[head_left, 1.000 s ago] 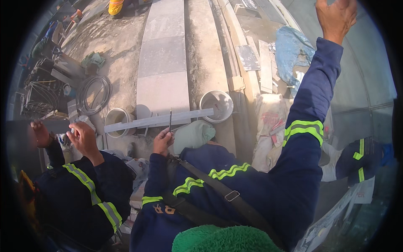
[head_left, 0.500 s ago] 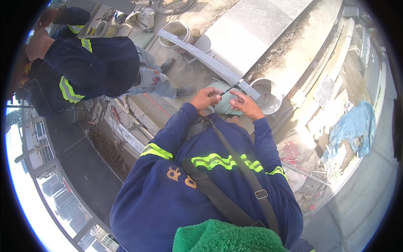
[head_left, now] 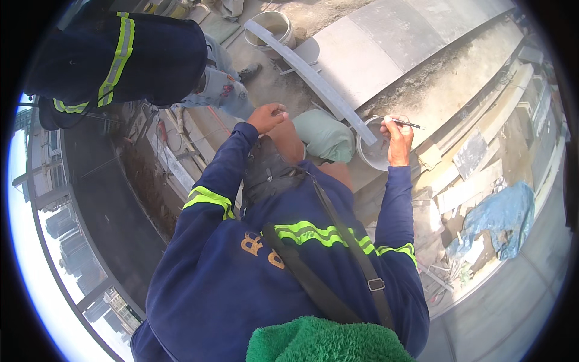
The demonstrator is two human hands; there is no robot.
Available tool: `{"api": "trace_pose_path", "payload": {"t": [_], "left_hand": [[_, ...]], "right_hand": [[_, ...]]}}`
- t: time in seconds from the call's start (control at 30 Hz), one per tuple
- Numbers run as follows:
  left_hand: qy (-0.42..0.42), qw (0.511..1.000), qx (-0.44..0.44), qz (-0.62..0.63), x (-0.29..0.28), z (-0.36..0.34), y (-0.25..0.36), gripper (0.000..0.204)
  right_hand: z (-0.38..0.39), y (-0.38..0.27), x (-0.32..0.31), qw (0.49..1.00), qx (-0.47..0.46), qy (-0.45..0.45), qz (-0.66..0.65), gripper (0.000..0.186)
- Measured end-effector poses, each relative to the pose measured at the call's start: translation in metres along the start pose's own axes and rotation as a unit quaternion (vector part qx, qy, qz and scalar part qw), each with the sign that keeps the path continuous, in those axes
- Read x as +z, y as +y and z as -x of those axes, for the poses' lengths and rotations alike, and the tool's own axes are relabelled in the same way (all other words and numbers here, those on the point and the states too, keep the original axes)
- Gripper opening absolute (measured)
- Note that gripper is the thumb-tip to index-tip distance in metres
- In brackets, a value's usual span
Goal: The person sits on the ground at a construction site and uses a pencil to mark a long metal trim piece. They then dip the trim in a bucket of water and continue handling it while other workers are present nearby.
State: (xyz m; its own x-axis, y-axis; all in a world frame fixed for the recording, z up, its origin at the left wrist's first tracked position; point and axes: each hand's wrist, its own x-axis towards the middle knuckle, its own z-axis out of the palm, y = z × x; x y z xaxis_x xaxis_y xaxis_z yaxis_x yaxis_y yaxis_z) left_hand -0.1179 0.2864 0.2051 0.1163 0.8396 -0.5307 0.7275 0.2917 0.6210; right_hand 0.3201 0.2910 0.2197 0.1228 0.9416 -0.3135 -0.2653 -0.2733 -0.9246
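My right hand [head_left: 395, 136] is closed on a thin dark pen-like tool [head_left: 410, 125], held level over the rim of a white bucket [head_left: 371, 157]. My left hand [head_left: 271, 117] is apart from it, fingers loosely curved and nothing visible in them, above my knee and just beyond a dark waist bag [head_left: 268, 181]. A pale green cloth bundle [head_left: 325, 136] lies between my hands, beside the bucket. A long pale grey strip [head_left: 313, 78] runs from over a second white bucket [head_left: 289, 45] down into the nearer one.
A co-worker [head_left: 151, 60] in a dark high-visibility top is bent at the upper left. A grey panel walkway [head_left: 392, 42] stretches beyond the strip. Boards [head_left: 464, 193] and blue plastic sheeting [head_left: 506, 223] lie at the right. A dark ledge [head_left: 96, 193] with railing is at the left.
My right hand came down from high up, met my left at the tool, then moved right holding it. My left hand let go and moved left. The view has swung round.
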Motion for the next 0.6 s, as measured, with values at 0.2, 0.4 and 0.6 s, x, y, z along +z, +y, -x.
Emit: {"api": "trace_pose_path", "payload": {"t": [0.2, 0.4, 0.6], "left_hand": [[0.05, 0.943, -0.124, 0.303, -0.029, 0.015, -0.038, 0.044], [0.08, 0.91, -0.133, 0.384, -0.035, -0.064, -0.063, 0.039], [0.048, 0.88, -0.18, 0.437, 0.002, -0.209, -0.124, 0.038]], "right_hand": [[-0.054, -0.008, 0.038, 0.996, -0.056, -0.026, -0.069, 0.018], [-0.106, 0.004, 0.115, 0.973, -0.016, -0.153, -0.17, 0.025], [-0.168, 0.039, 0.167, 0.965, 0.014, -0.18, -0.19, 0.023]]}}
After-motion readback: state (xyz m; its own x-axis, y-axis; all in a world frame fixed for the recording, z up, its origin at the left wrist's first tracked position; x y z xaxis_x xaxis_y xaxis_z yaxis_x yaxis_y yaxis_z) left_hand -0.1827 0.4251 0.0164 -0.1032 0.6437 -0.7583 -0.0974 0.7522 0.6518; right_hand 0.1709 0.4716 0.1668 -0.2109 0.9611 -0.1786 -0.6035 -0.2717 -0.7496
